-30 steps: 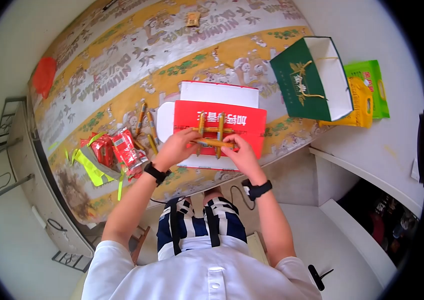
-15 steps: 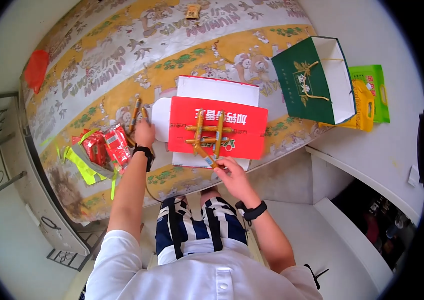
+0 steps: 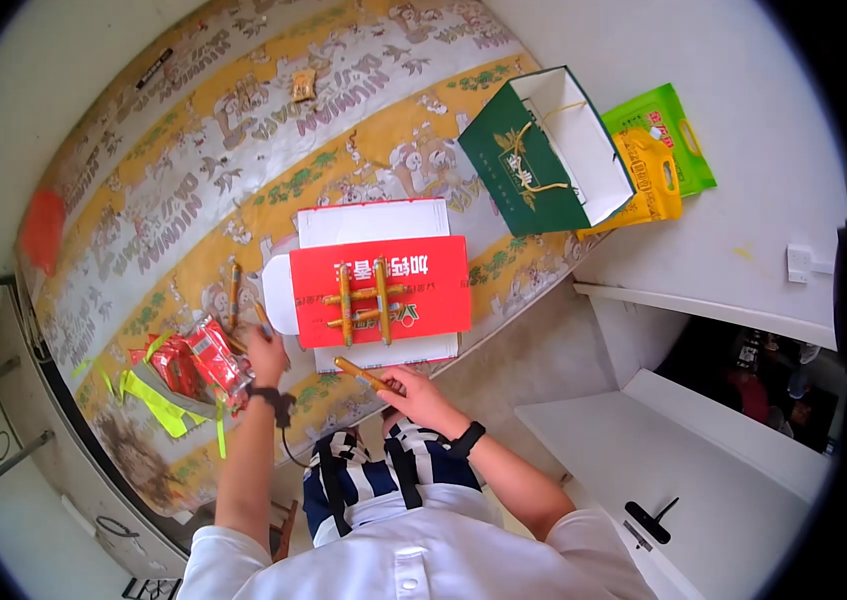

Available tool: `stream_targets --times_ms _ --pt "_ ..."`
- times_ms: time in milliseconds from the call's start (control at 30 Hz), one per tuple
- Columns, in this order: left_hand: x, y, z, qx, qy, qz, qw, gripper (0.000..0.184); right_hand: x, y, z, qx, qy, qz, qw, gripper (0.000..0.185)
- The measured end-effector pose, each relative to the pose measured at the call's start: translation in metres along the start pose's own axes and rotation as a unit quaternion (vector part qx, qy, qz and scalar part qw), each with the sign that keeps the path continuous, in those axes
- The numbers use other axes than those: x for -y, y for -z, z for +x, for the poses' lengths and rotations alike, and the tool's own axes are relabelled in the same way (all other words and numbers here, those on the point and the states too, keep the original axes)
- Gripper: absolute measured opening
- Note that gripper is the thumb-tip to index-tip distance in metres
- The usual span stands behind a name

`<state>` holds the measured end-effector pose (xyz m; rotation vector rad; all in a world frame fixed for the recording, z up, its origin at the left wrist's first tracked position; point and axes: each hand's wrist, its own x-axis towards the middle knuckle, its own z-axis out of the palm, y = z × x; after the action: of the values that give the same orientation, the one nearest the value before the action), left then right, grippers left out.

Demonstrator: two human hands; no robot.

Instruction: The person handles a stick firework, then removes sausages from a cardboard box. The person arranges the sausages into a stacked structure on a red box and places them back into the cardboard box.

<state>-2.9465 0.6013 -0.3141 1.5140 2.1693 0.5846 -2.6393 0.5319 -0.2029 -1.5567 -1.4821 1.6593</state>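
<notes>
A flattened red and white carton (image 3: 444, 325) lies on the patterned mat. On its red panel, two upright-lying wrapped sausages (image 3: 382, 300) rest across two crosswise ones, forming a grid. Just off the carton's near edge, my right hand (image 3: 419, 395) grips one end of another wrapped sausage (image 3: 356, 372). To the left, my left hand (image 3: 266, 358) is closed around the lower end of a sausage (image 3: 263, 318), its fingers partly hidden. Beside that hand lie a loose sausage (image 3: 235, 290) and a partly covered one (image 3: 237, 344).
Red packets (image 3: 214, 352) and a neon-yellow strapped item (image 3: 159, 405) lie left of my left hand. At the right stand a green paper bag (image 3: 524, 165) and yellow and green packages (image 3: 659, 185). A small packet (image 3: 304, 85) lies far back; a red bag (image 3: 42, 232) is far left.
The sausage in my right hand has come away from the grid on the carton, toward me and left. My left hand remains by the loose sausages. The whole view has shifted.
</notes>
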Motion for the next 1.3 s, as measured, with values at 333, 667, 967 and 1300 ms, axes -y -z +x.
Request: stream_targets --times_ms 333,667,967,1300 --pt "-0.016 0.031 -0.087 0.148 0.087 -0.087 0.981 0.027 0.01 -0.011 -0.012 0.03 0.004 -0.015 0.999 0.026" --pt "-0.04 0.075 -0.091 0.223 0.041 -0.105 0.968 0.027 -0.002 -0.011 -0.02 0.018 0.048 -0.05 0.997 0.025" --pt "-0.062 0.124 -0.093 0.112 -0.14 -0.038 0.983 0.027 -0.002 -0.015 -0.013 -0.015 0.02 -0.062 0.998 0.024" --pt "-0.042 0.13 -0.061 0.22 0.013 -0.122 0.968 0.023 0.019 0.008 0.036 -0.185 0.116 -0.304 0.927 0.019"
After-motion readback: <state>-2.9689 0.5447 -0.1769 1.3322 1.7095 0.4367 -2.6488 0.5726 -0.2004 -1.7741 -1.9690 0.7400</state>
